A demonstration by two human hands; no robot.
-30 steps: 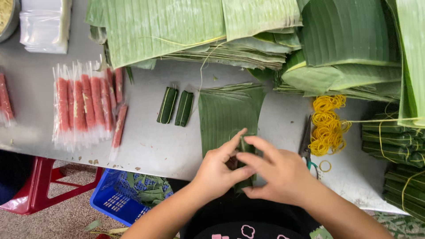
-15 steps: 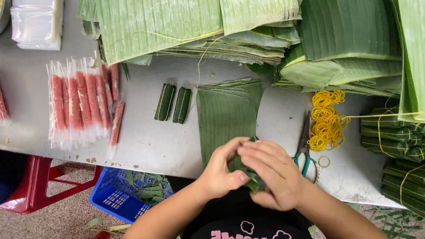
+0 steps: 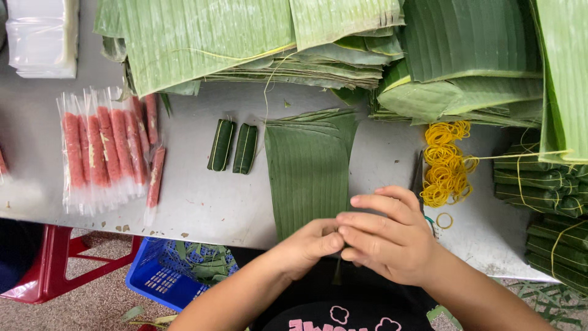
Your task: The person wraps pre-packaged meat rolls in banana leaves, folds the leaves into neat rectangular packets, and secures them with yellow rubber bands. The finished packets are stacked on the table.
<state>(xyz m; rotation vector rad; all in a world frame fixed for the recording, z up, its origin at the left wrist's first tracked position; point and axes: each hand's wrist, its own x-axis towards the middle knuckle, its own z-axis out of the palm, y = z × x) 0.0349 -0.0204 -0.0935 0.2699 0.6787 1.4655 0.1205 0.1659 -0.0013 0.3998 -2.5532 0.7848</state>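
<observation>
Both hands are meeting at the near edge of the desk [image 3: 208, 202]. Left hand [image 3: 309, 245] and right hand [image 3: 389, 239] are pressing fingertips together, grip closed on something hidden between them; cannot tell what. A cut banana leaf strip [image 3: 306, 165] is lying just beyond them, yellow rubber bands [image 3: 447, 162] beside the right hand.
</observation>
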